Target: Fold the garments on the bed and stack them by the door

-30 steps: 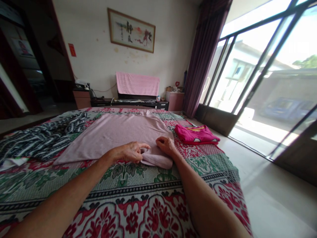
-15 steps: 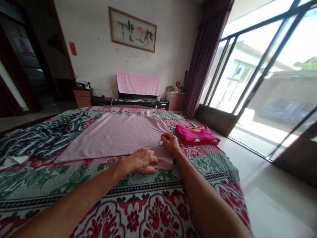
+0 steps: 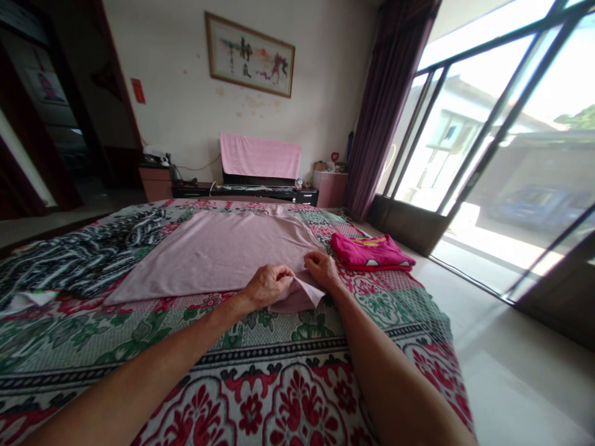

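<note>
A pale pink shirt (image 3: pixel 223 248) lies spread flat over the patterned bedspread (image 3: pixel 251 409). My left hand (image 3: pixel 270 285) is closed in a pinch on the shirt's near flap, which looks like a sleeve, and lifts its edge so that a corner stands up. Just to the right, my right hand (image 3: pixel 321 267) rests with curled fingers on the shirt's right side, pinching the cloth there; its fingertips are partly hidden. A folded bright pink garment (image 3: pixel 372 251) sits right of my right hand, apart from it.
A crumpled black-and-white striped garment (image 3: pixel 88 254) lies at the left of the bed. Beyond the bed, a pink towel (image 3: pixel 260 155) covers a screen on a low black cabinet (image 3: pixel 190 192). Glass sliding doors (image 3: pixel 465 136) stand on the right, past the bed's edge.
My left hand has gone from loosely spread fingers to a pinch on the shirt's near flap, moving slightly up and raising its edge. The right hand has barely moved.
</note>
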Tool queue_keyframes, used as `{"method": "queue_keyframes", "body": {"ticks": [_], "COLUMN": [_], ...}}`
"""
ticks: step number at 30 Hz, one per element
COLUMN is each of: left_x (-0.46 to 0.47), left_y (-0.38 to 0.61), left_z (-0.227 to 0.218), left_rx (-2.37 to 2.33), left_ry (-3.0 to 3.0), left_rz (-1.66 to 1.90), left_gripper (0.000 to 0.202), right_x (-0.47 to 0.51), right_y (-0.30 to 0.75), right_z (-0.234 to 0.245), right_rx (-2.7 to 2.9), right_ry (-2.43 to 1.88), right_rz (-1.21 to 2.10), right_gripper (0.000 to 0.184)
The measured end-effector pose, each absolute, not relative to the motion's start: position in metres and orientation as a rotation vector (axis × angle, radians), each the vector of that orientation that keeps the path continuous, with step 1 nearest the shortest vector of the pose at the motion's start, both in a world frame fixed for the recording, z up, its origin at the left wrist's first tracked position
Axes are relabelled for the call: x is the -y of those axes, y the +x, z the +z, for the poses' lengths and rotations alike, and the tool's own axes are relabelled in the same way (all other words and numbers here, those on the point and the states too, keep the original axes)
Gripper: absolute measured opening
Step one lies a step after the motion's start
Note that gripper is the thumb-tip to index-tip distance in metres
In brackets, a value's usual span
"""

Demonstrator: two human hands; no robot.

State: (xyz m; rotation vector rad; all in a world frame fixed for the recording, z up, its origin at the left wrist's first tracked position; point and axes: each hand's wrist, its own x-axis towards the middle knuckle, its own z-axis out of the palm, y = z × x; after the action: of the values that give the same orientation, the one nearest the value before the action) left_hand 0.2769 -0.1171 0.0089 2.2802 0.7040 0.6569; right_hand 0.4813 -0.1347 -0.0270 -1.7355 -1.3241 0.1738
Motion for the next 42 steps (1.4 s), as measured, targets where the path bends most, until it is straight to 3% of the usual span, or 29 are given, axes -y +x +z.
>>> {"method": "queue_keyframes", "body": {"ticks": [5,9,16,21,29,37,42], "left_x": [0.119,0.126,0.123,0.106,0.085,0.083,0.088], "left_y": [0.274,0.269,0.255,0.243,0.244,0.257,0.266], "left_z": [0.014,0.023,0.034,0.03,0.01,0.003,0.007], "left_rx": [-0.737,-0.59,-0.41,-0.458,-0.561,-0.701,-0.863], "left_ry": [2.182,2.493,2.84,2.834,2.489,1.775,1.656], "left_rz": [0.732,0.835,0.142,-0.023,0.369,0.56,0.598], "left_gripper": [0.033,0.022,0.023,0.04,0.02,0.02,0.014], "right_x": [0.137,0.137,0.137,0.141,0.14,0.158,0.17], "right_y": [0.48,0.48,0.481,0.475,0.474,0.482,0.475], "right_z": [-0.025,-0.025,-0.024,-0.024,-0.025,-0.007,0.024], "right_rx": [1.337,1.342,1.44,1.482,1.471,1.33,1.592], "right_ry": [-1.729,-1.719,-1.67,-1.718,-1.781,-1.581,-1.602], "right_rz": [0.187,0.189,0.154,0.081,0.113,0.594,0.873], "right_gripper": [0.024,0.023,0.023,0.021,0.021,0.029,0.042]}}
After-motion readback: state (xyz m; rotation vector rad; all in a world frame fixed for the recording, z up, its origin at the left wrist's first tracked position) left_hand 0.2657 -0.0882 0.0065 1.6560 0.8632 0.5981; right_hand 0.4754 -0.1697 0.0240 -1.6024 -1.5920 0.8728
